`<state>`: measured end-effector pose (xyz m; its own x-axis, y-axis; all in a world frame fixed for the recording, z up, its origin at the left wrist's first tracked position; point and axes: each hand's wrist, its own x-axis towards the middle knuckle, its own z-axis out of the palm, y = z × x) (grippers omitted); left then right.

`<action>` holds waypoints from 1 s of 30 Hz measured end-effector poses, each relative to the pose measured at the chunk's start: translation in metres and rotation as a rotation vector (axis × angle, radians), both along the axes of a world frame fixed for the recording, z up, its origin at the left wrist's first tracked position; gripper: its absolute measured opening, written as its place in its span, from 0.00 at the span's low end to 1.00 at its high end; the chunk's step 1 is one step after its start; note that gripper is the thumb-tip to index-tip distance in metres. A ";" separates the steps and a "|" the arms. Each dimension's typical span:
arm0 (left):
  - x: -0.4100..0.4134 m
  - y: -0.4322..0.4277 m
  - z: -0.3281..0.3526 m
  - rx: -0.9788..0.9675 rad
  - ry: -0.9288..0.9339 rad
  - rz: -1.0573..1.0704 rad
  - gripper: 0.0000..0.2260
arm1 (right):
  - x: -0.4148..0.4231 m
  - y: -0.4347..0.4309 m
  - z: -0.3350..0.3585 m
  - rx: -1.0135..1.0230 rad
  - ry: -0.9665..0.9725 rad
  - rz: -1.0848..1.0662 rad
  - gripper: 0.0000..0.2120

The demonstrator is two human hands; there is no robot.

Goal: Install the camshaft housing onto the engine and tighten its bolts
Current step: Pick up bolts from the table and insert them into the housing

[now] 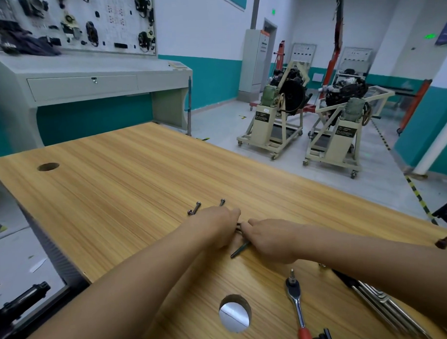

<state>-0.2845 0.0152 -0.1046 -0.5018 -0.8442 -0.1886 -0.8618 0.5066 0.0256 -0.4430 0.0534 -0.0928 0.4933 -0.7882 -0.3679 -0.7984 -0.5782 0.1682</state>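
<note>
Head cam: left hand [214, 221] and right hand [268, 240] both pinch bolts [240, 250] on the tabletop [116, 188]; two more bolts [194, 208] just beyond the left hand.

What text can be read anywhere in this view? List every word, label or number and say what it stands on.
No text here is sharp enough to quote.
Black plates on the two engine stands: light lettering, too small to read.
Wall training board: printed diagram marks, blurred.
Grey cabinet: orange label, unreadable.
Green glowing signs on the walls: blurred.
Ratchet, bolts and table: no markings visible.
</note>
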 end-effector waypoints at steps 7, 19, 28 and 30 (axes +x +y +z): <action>0.009 0.005 -0.006 0.044 0.313 0.095 0.06 | 0.012 -0.001 -0.002 -0.024 -0.142 -0.121 0.02; 0.059 0.009 -0.007 0.863 1.855 0.725 0.24 | 0.033 -0.017 0.031 0.339 -0.995 -0.669 0.07; 0.059 0.026 -0.002 1.191 2.291 0.803 0.17 | 0.107 -0.025 0.057 0.343 -0.925 -0.626 0.11; 0.060 0.027 -0.002 1.148 2.318 0.862 0.11 | 0.121 -0.027 0.059 0.331 -0.889 -0.640 0.09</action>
